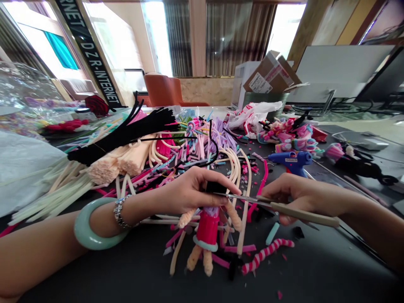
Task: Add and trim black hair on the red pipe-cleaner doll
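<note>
Now the left hand (197,191) pinches the near pink-dressed fuzzy doll (207,227), seemingly steadying it for metal, beige-handled scissors (303,211) the right hand (293,193) grips.

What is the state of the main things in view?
Doll: held in left hand, legs towards camera
Scissors: in right hand, blade opening unclear
Glue gun: unheld, power unclear
Black stems: bundled
Striped rod: twisted, lying loose
Green bangle: worn, left arm
Cardboard box: tilted

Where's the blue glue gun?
In the head view, the blue glue gun is right of centre, just beyond the right hand.
</note>
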Demonstrator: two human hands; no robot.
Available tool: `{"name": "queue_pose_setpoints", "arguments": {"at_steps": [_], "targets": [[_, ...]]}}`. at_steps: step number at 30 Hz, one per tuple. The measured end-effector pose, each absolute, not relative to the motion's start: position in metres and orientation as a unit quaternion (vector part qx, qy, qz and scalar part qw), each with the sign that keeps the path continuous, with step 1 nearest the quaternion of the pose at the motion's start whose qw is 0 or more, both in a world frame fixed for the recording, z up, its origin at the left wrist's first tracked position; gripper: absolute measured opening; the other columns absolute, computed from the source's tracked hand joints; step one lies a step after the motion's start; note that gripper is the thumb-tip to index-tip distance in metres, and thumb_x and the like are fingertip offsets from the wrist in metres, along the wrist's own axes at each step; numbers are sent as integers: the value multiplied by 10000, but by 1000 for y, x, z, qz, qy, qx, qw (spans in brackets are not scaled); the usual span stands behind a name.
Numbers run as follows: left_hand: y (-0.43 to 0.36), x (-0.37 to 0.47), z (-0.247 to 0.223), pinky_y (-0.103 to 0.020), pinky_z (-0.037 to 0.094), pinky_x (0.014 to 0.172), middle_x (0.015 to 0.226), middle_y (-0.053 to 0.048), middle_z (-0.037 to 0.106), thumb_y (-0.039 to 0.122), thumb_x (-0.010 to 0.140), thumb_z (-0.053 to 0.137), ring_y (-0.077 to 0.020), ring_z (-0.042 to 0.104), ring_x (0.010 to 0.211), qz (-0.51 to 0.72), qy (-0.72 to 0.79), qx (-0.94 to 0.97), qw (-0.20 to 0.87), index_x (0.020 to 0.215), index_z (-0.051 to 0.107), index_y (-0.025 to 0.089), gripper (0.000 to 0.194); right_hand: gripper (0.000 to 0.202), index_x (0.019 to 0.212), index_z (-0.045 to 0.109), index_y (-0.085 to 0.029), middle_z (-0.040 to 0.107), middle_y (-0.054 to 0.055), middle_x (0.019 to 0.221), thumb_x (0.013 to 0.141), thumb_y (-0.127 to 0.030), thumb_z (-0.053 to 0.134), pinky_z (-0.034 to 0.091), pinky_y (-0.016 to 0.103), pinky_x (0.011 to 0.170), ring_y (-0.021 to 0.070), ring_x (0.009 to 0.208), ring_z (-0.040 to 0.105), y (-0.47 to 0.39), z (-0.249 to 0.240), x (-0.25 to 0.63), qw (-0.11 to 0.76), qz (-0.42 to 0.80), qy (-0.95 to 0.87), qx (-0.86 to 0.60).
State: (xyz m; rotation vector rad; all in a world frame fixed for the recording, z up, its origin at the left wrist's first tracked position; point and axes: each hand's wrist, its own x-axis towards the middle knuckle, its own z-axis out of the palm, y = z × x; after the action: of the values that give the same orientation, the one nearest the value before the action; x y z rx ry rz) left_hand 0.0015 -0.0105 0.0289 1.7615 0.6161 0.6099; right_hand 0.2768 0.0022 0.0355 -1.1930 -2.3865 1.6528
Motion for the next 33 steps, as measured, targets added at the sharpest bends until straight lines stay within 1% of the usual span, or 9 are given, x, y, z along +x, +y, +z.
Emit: {"name": "queue_pose_setpoints", "arguments": {"at_steps": [9, 13, 18, 20, 22, 24, 28, 31, 33], "targets": [[-13, 0, 29, -283, 530, 761, 864, -103, 732, 223, 846, 634, -200, 703, 816, 238, 245, 733, 587, 1072, 663, 122, 249, 397, 763, 626, -125, 406, -47, 598, 653, -486, 750, 244, 216, 486, 78, 567, 335, 4, 33, 276, -4, 517, -761, -391], [-11, 0, 29, -289, 531, 755, 875, -107, 727, 238, 840, 641, -203, 699, 812, 241, 261, 741, 570, 1069, 663, 116, 261, 376, 763, 598, -144, 454, -46, 596, 618, -437, 783, 265, 219, 499, 87, 570, 380, 2, 36, 277, 4, 513, -757, -405], [-10, -1, 31, -252, 519, 715, 891, -80, 710, 251, 815, 669, -184, 684, 821, 257, 287, 763, 519, 1047, 691, 135, 260, 412, 826, 563, -174, 545, -42, 618, 540, -326, 818, 316, 214, 495, 117, 588, 479, -5, 42, 276, -23, 517, -740, -429], [-9, -1, 32, -245, 521, 691, 883, -82, 711, 253, 805, 681, -184, 686, 808, 255, 287, 760, 525, 1046, 691, 130, 271, 377, 853, 551, -183, 579, -39, 614, 561, -246, 781, 327, 216, 495, 132, 599, 512, -7, 43, 275, -47, 523, -732, -433], [-10, -1, 33, -249, 527, 683, 867, -90, 717, 246, 817, 669, -191, 696, 796, 254, 282, 745, 549, 1073, 674, 121, 286, 333, 913, 548, -190, 606, -36, 592, 620, -199, 705, 337, 224, 494, 149, 598, 544, -9, 45, 275, -71, 529, -724, -438], [-10, -1, 35, -254, 531, 685, 867, -96, 723, 235, 834, 649, -199, 704, 800, 253, 281, 731, 569, 1097, 657, 123, 286, 347, 987, 554, -193, 631, -27, 599, 652, -186, 646, 346, 237, 497, 167, 612, 568, -10, 47, 275, -66, 511, -729, -449], [-11, 0, 38, -233, 517, 650, 862, -92, 725, 247, 827, 663, -201, 704, 789, 248, 294, 740, 551, 1083, 670, 132, 281, 428, 1052, 574, -197, 631, -23, 615, 629, -161, 625, 330, 252, 489, 176, 608, 568, -13, 50, 275, -41, 480, -746, -460], [-12, 0, 39, -242, 521, 666, 855, -96, 723, 243, 824, 664, -206, 704, 798, 246, 291, 747, 545, 1091, 665, 115, 296, 442, 1066, 580, -196, 594, -31, 563, 628, -171, 630, 314, 256, 482, 179, 598, 562, -13, 52, 274, -45, 486, -749, -449], [-12, 1, 40, -239, 520, 665, 852, -93, 721, 245, 819, 671, -201, 702, 799, 244, 285, 754, 540, 1086, 670, 114, 297, 419, 1042, 593, -194, 567, -32, 536, 628, -215, 652, 306, 256, 481, 186, 618, 562, -13, 53, 273, -40, 488, -753, -440]]}}
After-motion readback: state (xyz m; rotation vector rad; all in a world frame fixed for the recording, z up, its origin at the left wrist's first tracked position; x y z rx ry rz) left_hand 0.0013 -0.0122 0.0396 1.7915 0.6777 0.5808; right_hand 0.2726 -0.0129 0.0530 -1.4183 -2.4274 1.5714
